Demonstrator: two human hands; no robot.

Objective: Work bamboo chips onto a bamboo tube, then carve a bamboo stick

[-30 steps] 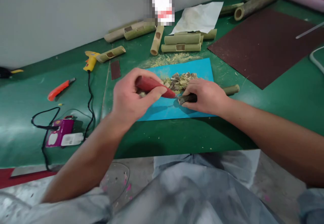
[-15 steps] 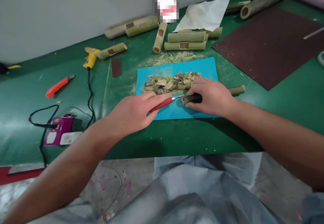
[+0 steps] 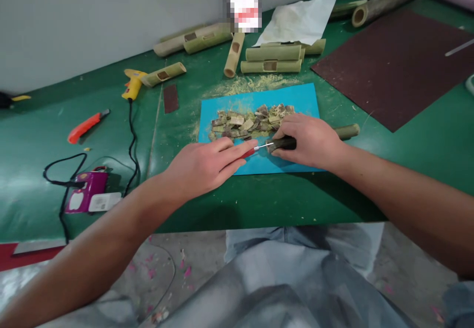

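My left hand [image 3: 211,165] is closed around a red-handled tool [image 3: 249,153] with a thin metal shaft; its exact kind is unclear. The shaft's tip meets the near end of a dark bamboo piece [image 3: 283,143]. Gripping that piece from above, my right hand [image 3: 311,140] hides its middle. A greenish bamboo length [image 3: 348,131] sticks out beyond the right hand; whether it is the same piece I cannot tell. Under both hands lies a blue sheet [image 3: 303,96], bearing a heap of bamboo chips [image 3: 244,122].
Bamboo tubes with cut openings [image 3: 272,66] lie at the back, beside white paper [image 3: 296,21]. On the left are a yellow glue gun [image 3: 134,85], an orange utility knife [image 3: 87,126] and a purple box [image 3: 85,192] with black cords. A brown sheet [image 3: 392,71] covers the right.
My left hand has shifted slightly, and the red handle now shows less behind the fingers. The tool lies flatter, its tip a little farther right. My right hand stays in place.
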